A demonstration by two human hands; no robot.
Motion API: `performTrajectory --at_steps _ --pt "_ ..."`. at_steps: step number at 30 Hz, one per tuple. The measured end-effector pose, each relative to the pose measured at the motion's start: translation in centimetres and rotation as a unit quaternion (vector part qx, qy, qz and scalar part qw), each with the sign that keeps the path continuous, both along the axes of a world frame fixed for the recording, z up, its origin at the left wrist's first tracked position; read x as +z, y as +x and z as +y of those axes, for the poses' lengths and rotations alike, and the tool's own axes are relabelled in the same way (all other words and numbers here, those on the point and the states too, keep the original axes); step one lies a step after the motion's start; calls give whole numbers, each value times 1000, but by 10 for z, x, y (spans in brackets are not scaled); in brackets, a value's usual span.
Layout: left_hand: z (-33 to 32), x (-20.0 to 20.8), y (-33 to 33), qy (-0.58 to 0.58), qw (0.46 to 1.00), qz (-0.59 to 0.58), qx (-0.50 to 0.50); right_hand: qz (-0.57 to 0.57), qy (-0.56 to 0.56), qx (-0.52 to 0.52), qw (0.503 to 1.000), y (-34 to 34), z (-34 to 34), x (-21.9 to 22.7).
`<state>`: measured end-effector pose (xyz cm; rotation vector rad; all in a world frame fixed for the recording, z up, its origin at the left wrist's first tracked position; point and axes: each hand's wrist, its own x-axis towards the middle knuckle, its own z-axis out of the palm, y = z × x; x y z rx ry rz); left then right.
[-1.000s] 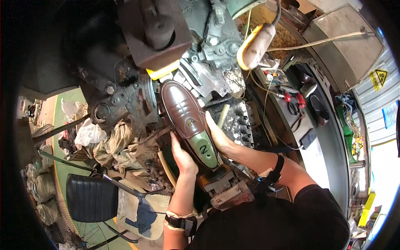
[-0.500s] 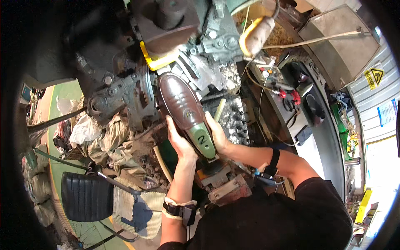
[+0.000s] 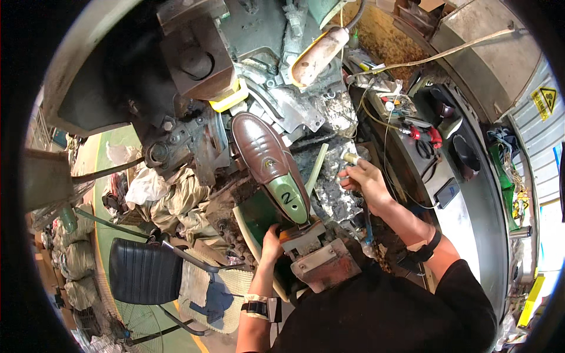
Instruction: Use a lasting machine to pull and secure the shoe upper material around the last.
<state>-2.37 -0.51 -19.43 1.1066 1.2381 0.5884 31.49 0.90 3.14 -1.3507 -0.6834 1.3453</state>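
A brown leather shoe upper (image 3: 263, 146) is stretched over a green shoe last (image 3: 287, 195). It stands mounted on the machine, toe away from me, with its heel end at a metal support block (image 3: 306, 238). Neither hand is on the shoe. My left hand (image 3: 272, 242) is beside that block, just below the heel end; its thumb shows, but most of its fingers are hidden. Over the machine's right side, my right hand (image 3: 368, 181) has loosely curled fingers, slightly apart. Close beyond its index finger is a pale cylindrical knob (image 3: 351, 157); contact is unclear.
A machine head with a yellow-edged part (image 3: 231, 97) overhangs the toe. A lamp (image 3: 318, 57) hangs at upper right. On the right, a bench (image 3: 491, 206) bears a red-handled tool (image 3: 429, 136), dark shoes and a phone. A black chair (image 3: 146, 269) is at left, near piled cloth (image 3: 170, 191).
Both hands have let go of the shoe, which now sits on the machine. My left hand moved down beside the support block; my right hand moved right toward the pale knob.
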Motion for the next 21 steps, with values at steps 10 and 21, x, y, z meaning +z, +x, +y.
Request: performTrajectory --at_steps 10,21 --pt "-76 125 -19 231 947 215 -60 -72 222 18 972 -37 -24 20" --pt "-35 327 -66 170 848 -432 255 -300 471 353 751 -113 -120 48"
